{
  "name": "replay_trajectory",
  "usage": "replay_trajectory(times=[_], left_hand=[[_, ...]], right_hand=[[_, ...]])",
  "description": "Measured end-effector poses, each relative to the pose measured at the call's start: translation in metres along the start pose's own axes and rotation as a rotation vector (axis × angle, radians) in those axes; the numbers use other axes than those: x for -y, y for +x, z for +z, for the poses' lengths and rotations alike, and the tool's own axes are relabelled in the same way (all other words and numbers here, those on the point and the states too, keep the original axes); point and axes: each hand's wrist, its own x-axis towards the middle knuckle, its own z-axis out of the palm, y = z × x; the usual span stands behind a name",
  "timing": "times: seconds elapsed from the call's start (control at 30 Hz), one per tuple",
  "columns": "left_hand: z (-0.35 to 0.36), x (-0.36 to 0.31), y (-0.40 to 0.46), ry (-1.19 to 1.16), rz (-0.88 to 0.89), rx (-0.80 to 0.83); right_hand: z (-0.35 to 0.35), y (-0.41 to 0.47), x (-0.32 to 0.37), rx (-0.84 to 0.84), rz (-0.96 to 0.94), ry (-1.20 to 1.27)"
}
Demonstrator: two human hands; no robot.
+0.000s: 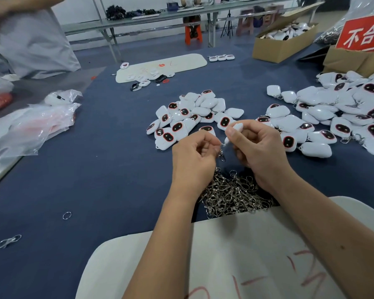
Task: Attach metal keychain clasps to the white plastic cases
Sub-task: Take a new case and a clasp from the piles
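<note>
My right hand grips a white plastic case between thumb and fingers, most of it hidden by the hand. My left hand pinches a metal keychain clasp that hangs down right at the case's lower corner. Both hands hover above a heap of loose metal clasps on the blue table. A pile of white cases with dark oval windows lies just beyond the hands. A larger pile of cases with clasps on them spreads to the right.
A white board with red marks lies under my forearms. Loose rings and a stray clasp lie on the left. Clear plastic bags sit at the far left. Cardboard boxes and a red sign stand at the back right.
</note>
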Motion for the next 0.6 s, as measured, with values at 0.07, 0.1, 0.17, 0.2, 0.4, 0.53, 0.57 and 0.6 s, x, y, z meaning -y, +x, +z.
replay_trajectory(times=[0.07,0.1,0.17,0.2,0.4,0.53,0.57,0.6], left_hand=[[-0.0016,0.0012,0.0002,0.012,-0.005,0.032],[-0.0026,0.0017,0.0005,0.022,-0.008,0.05],[-0.0045,0.0031,0.0014,0.03,-0.014,0.081],[-0.0053,0.0038,0.0018,0.029,-0.017,0.091],[-0.0081,0.0051,0.0014,0.006,-0.016,0.137],[-0.0065,0.0027,0.0014,-0.028,-0.023,0.096],[-0.0045,0.0016,0.0014,-0.057,-0.043,0.06],[-0.0024,0.0003,0.0014,-0.102,-0.072,0.023]], right_hand=[[0.0004,0.0,0.0,-0.002,-0.021,-0.024],[0.0009,-0.0001,-0.0003,0.001,-0.035,-0.04],[0.0012,-0.0004,-0.0009,0.012,-0.058,-0.063],[0.0013,-0.0006,-0.0012,0.017,-0.065,-0.07],[-0.0002,-0.0003,-0.0014,0.054,-0.084,-0.119],[-0.0005,0.0004,-0.0021,0.044,-0.06,-0.078],[-0.0005,0.0005,-0.0018,0.042,-0.04,-0.036],[-0.0008,0.0005,-0.0008,0.041,-0.024,0.01]])
